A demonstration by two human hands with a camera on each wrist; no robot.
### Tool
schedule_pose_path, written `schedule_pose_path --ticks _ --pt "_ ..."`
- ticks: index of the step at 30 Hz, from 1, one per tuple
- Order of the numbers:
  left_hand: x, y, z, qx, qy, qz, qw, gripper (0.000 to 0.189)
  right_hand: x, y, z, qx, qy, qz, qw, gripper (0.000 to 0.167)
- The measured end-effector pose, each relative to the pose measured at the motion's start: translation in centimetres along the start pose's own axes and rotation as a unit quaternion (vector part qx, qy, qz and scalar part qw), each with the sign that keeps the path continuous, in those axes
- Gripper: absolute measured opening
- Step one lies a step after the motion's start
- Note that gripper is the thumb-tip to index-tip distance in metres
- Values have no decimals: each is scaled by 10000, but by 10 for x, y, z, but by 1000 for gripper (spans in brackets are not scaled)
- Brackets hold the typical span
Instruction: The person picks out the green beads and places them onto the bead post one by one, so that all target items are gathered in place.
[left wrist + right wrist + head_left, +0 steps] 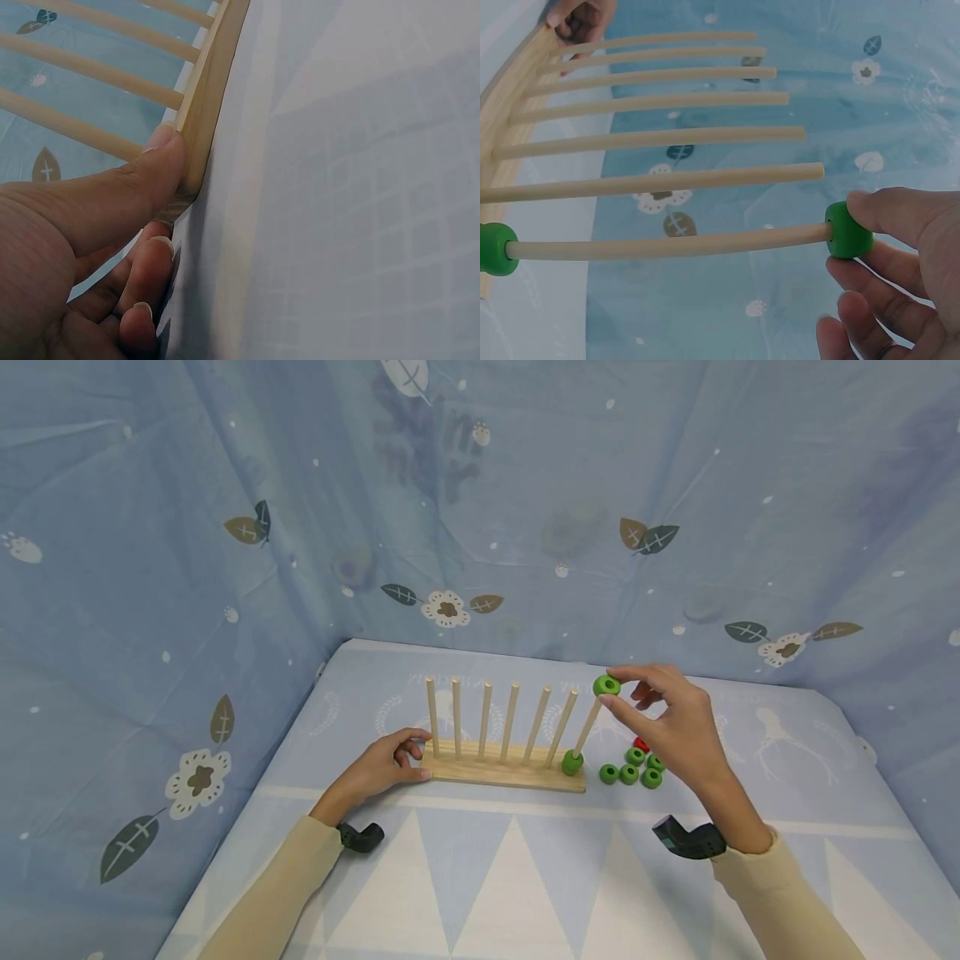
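A wooden peg stand [495,770] holds a row of several upright pegs. My right hand [671,718] pinches a green bead [607,686] between thumb and fingers at the tip of the rightmost peg. In the right wrist view, the peg's end meets the hole of this held bead [849,231]. Another green bead [572,762] sits at the foot of the same peg; the other pegs are bare. My left hand [380,768] grips the left end of the base, and the left wrist view has its thumb [142,169] against the wood's edge.
Several loose green beads [629,773] lie on the patterned cloth right of the stand, below my right hand. A red bead [641,744], partly hidden, lies just behind them. Blue printed fabric [525,527] rises behind the table and along its sides.
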State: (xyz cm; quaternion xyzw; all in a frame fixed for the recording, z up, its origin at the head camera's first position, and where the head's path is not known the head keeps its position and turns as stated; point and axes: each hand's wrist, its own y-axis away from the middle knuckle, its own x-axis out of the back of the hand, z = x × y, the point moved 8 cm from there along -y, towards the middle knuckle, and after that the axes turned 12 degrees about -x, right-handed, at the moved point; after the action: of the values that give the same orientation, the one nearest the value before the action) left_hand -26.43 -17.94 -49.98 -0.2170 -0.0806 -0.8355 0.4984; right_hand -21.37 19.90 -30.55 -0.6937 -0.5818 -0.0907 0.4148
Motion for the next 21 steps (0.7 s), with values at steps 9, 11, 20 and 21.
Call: schedule_pose_path --ticks 9,11,20,21 --pt "0 -1 -4 -54 -52 -51 10000 62 -1 1 0 30 -23 -22 10000 37" --pt "0 -1 -3 -66 -59 -69 9999 62 -1 2 1 50 -1 -25 10000 36" --pt "1 0 -3 -18 -112 -20 9999 64 5 6 9 -38 198 21 9998 32" --pt "1 0 -3 -22 -119 -17 9999 64 5 6 10 -52 208 10 9998 32"
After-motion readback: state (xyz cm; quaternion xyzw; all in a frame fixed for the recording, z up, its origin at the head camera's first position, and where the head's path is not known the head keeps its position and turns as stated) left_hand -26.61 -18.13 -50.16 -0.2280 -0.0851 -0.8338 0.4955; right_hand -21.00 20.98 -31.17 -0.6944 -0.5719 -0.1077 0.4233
